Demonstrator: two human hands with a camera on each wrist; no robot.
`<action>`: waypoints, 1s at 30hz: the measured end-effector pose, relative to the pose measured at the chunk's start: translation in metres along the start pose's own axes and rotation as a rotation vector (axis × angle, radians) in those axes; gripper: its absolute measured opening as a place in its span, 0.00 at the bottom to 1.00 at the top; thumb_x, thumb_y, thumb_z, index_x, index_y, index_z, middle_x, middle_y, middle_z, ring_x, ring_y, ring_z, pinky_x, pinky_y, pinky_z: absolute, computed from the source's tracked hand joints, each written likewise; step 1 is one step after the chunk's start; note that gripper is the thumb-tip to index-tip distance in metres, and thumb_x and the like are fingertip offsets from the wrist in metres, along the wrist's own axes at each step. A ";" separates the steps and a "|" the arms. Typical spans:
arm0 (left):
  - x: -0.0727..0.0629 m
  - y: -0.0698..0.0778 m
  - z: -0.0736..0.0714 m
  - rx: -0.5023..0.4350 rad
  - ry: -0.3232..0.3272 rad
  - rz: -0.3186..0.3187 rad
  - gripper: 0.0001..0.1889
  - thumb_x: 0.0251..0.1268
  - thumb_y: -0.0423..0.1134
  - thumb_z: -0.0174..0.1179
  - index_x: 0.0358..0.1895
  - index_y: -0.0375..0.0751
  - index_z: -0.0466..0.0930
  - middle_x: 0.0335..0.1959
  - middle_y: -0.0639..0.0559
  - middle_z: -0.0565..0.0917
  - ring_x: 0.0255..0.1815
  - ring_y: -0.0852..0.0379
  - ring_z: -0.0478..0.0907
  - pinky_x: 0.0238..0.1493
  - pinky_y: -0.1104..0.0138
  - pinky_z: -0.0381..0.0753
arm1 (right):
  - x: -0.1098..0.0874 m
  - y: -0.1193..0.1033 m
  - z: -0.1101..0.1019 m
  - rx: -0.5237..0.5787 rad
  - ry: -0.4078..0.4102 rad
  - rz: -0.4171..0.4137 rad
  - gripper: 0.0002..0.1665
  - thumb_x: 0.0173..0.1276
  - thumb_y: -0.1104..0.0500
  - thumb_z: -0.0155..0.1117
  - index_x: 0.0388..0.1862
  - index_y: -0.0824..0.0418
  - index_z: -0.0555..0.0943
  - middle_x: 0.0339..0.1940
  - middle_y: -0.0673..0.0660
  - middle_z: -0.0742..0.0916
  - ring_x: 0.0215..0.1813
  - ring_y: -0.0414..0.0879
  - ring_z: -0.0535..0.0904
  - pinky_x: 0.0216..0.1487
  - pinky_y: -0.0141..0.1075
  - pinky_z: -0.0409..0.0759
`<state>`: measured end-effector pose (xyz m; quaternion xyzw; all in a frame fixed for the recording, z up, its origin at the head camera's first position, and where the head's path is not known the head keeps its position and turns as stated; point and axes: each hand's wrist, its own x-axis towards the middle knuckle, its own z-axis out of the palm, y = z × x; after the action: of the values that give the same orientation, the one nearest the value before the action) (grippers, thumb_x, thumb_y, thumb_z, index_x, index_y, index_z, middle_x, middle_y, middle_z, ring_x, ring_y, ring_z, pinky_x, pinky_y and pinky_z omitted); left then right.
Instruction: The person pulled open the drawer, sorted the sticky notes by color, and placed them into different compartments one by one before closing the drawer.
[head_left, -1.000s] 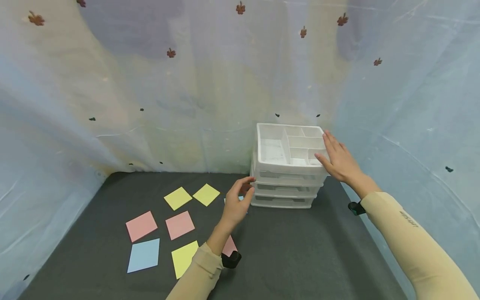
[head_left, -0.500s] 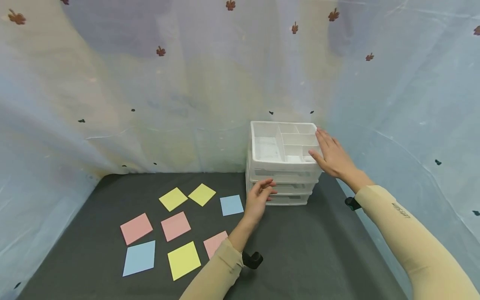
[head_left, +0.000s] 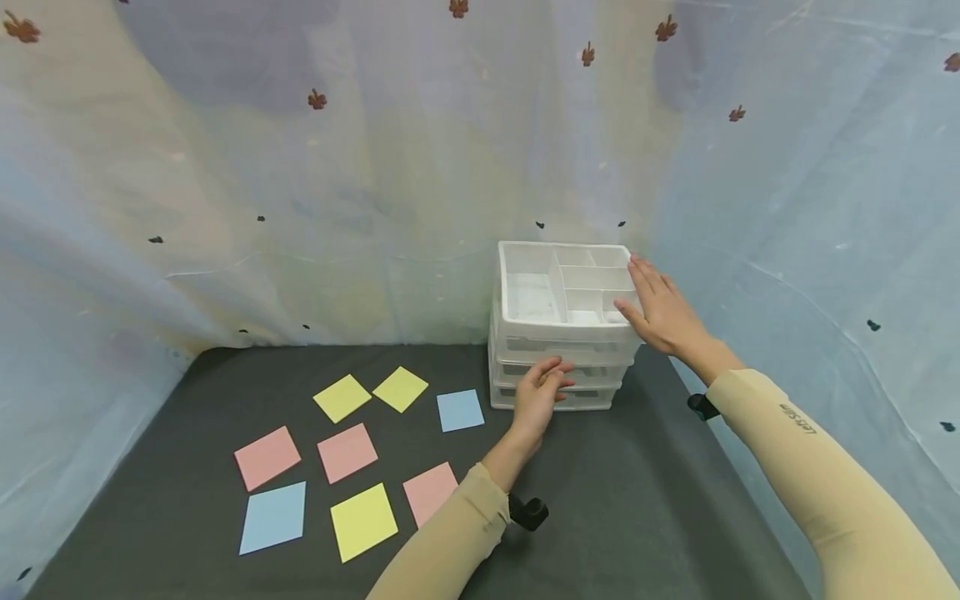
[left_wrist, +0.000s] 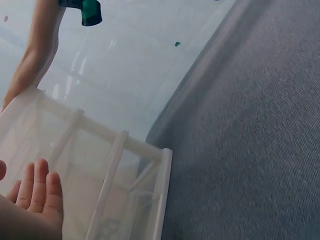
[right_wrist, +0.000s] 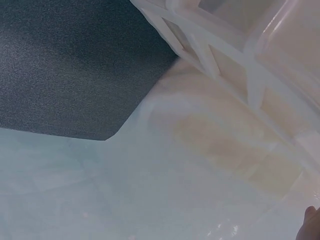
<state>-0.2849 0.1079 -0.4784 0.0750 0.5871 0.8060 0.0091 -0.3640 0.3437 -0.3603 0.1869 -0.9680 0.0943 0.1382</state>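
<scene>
A white plastic drawer unit point(head_left: 562, 332) with a divided open tray on top stands at the back right of the dark table. My left hand point(head_left: 534, 408) is in front of its lower drawers, fingers slightly bent and holding nothing. The left wrist view also has that hand point(left_wrist: 37, 200) before the see-through drawer fronts; whether the fingertips touch them I cannot tell. My right hand point(head_left: 663, 312) rests on the tray's right rim with its fingers straight. Only a bit of the right hand point(right_wrist: 311, 225) shows in the right wrist view, beside the unit's side.
Left of the unit lie paper squares: yellow point(head_left: 342, 399), pink point(head_left: 347, 453) and blue point(head_left: 461, 410), several in all. Part of a pink square point(head_left: 430, 492) is behind my left sleeve. A patterned curtain point(head_left: 375, 192) hangs behind the table point(head_left: 637, 508) and at its sides.
My left hand has moved right, from the unit's left side to in front of its drawers, uncovering the blue square. The right hand has stayed on the tray rim. The head view has shifted slightly.
</scene>
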 end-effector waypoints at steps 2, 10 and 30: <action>0.003 0.000 0.003 -0.041 0.010 -0.012 0.18 0.80 0.36 0.54 0.66 0.33 0.77 0.57 0.43 0.87 0.53 0.49 0.87 0.59 0.48 0.83 | 0.001 0.001 0.001 -0.004 0.001 -0.004 0.49 0.84 0.36 0.41 0.86 0.67 0.43 0.87 0.66 0.49 0.86 0.63 0.42 0.81 0.63 0.44; 0.013 0.002 0.013 -0.190 0.048 -0.041 0.15 0.83 0.38 0.54 0.58 0.30 0.83 0.54 0.40 0.88 0.53 0.46 0.88 0.59 0.54 0.84 | 0.003 0.004 0.006 -0.013 0.014 -0.008 0.50 0.84 0.34 0.39 0.86 0.67 0.44 0.87 0.65 0.49 0.86 0.63 0.43 0.82 0.62 0.44; 0.015 0.011 0.020 -0.270 0.106 -0.133 0.18 0.85 0.41 0.51 0.55 0.29 0.84 0.50 0.39 0.89 0.52 0.45 0.88 0.55 0.59 0.86 | 0.001 0.000 0.003 -0.039 0.018 -0.009 0.47 0.85 0.38 0.40 0.85 0.69 0.45 0.87 0.66 0.50 0.86 0.64 0.44 0.81 0.62 0.46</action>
<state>-0.2964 0.1253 -0.4603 -0.0084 0.4768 0.8780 0.0413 -0.3654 0.3424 -0.3631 0.1874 -0.9676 0.0763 0.1510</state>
